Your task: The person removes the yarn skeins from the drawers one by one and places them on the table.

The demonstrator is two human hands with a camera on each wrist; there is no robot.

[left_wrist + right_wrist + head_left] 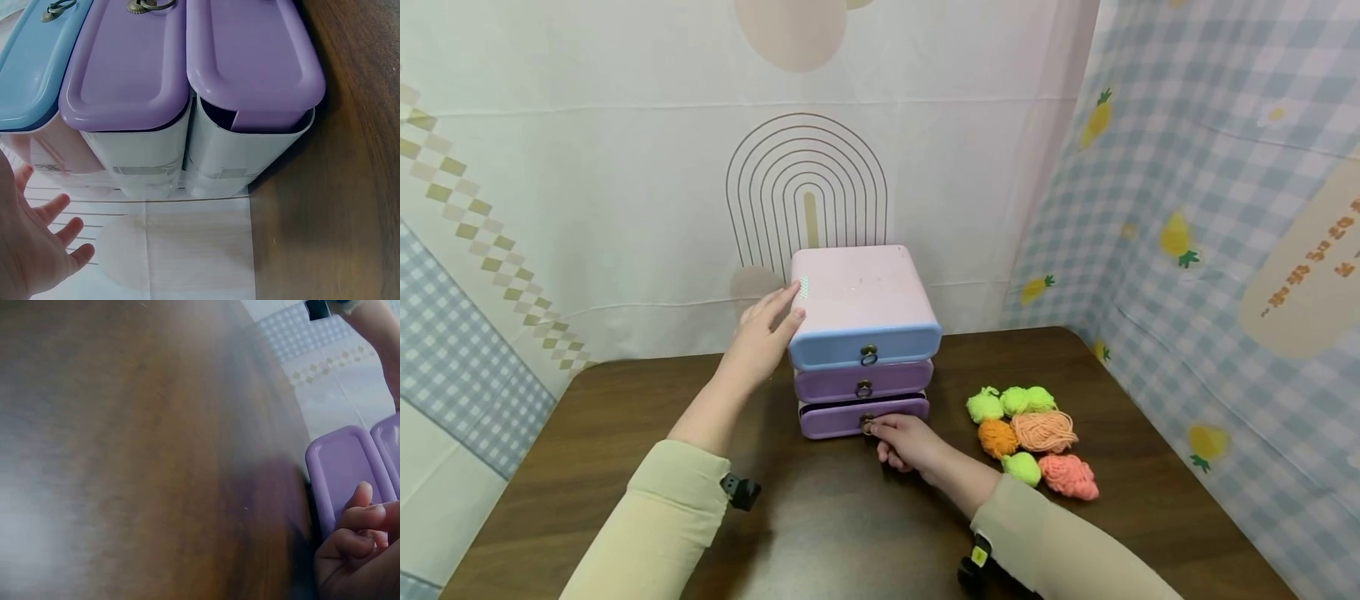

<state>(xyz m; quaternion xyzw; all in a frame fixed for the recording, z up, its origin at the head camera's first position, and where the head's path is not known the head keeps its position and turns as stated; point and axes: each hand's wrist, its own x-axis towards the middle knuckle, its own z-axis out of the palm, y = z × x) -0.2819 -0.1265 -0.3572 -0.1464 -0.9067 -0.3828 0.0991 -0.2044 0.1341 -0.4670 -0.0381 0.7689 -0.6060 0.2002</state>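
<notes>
A stack of three small drawer boxes [861,287] stands on the table, pink on top with a blue top drawer front [831,350]. Below it are a purple middle drawer [827,386] and a purple bottom drawer [831,423]. The bottom drawer stands slightly out, and the left wrist view shows its gap. My right hand [910,442] pinches the bottom drawer's ring pull [867,427] with curled fingers. My left hand [763,333] rests at the pink box's upper left edge, fingers extended. In the left wrist view its fingers are spread beside the pink side.
Balls of yarn lie right of the drawers on the brown table [827,533]: several green ones [985,406], an orange one [997,437], a peach one [1045,432] and a coral one [1069,477]. A patterned cloth [625,208] hangs close behind the stack.
</notes>
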